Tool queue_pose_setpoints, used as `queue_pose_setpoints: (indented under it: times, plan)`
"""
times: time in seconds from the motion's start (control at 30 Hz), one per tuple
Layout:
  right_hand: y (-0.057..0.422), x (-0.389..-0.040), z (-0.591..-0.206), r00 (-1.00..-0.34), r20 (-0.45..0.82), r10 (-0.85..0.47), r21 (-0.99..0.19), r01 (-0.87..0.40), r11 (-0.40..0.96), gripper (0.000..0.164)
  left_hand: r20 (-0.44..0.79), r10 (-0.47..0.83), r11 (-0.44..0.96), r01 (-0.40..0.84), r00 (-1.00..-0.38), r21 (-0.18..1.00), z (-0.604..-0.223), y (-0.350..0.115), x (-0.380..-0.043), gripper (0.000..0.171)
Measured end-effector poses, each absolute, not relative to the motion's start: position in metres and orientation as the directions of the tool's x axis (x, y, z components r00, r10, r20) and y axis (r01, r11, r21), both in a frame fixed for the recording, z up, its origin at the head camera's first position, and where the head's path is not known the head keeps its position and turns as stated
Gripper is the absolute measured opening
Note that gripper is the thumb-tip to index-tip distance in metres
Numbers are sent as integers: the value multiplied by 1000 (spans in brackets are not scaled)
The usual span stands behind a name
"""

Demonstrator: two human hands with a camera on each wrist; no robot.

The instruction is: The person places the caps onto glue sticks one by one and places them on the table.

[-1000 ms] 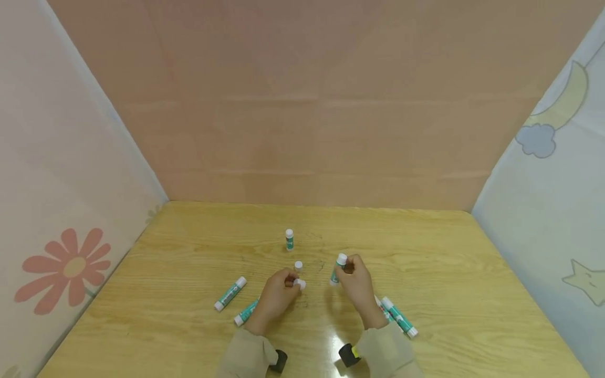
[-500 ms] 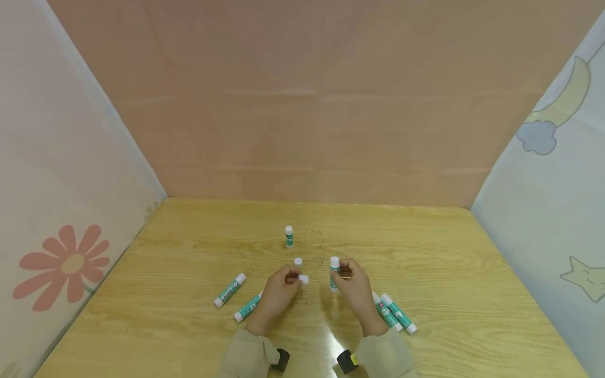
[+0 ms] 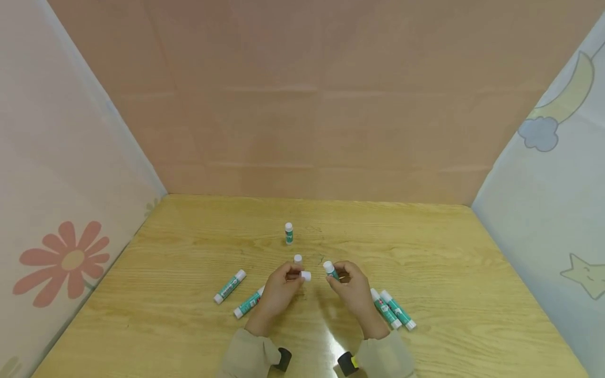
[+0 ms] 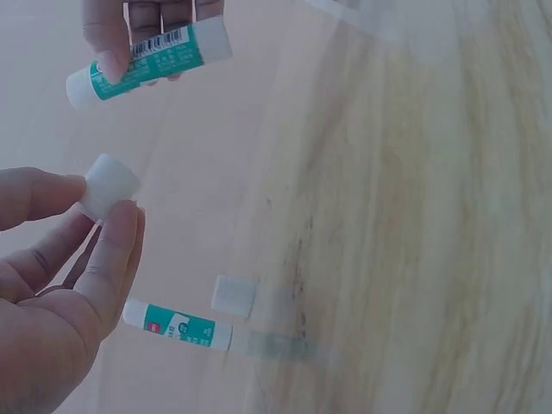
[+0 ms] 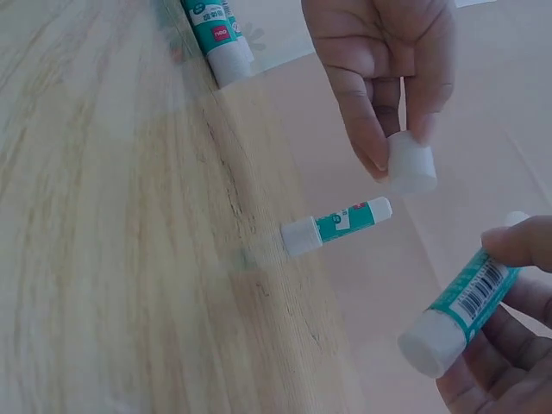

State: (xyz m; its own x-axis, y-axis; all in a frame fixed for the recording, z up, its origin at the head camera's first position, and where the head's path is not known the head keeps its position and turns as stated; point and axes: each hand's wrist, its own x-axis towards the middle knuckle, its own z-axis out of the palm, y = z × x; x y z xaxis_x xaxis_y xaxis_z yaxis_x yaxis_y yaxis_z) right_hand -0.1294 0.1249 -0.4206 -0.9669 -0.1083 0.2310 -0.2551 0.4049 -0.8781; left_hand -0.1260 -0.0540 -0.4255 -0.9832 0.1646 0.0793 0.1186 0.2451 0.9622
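A small white cap (image 3: 306, 276) is pinched between the thumb and fingertips of my left hand (image 3: 278, 292). My right hand (image 3: 355, 294) grips a green and white glue stick (image 5: 470, 297) above the table, its upper end tilted toward the left hand. Cap and stick are a short gap apart. A second white cap (image 4: 234, 296) stands on the table just beyond the left fingers, partly hidden by them in the head view. Farther back, another glue stick (image 3: 289, 234) stands upright; its top looks narrower than its base in the right wrist view.
Two glue sticks lie left of the left arm, one farther out (image 3: 230, 286) and one (image 3: 249, 302) partly behind the hand. Beside the right forearm lie two more, an inner (image 3: 386, 310) and an outer one (image 3: 399, 310). Upright panels border the wooden table (image 3: 156, 336).
My right hand has shifted slightly left, and its glue stick now leans toward the left hand. The left hand has brought its cap a little to the right, narrowing the gap.
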Motion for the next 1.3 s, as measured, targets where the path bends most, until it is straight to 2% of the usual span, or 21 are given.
queue_pose_setpoints:
  times: [0.27,0.53,0.8,1.3]
  plan:
    - [123,-127,-422,-959,250,-131,-860,-282,425,19,84,168,184,115,-982,976,-414,-53,-120,20]
    - [121,-124,-424,-941,290,-174,-817,-338,467,17,89,161,195,120,-983,973,-386,-49,-106,18]
    - [121,-122,-424,-937,290,-193,-782,-349,517,17,112,182,188,147,-977,971,-387,-50,-104,18]
    - [118,-119,-425,-934,304,-187,-776,-357,520,19,138,226,182,181,-964,967,-388,-49,-103,18]
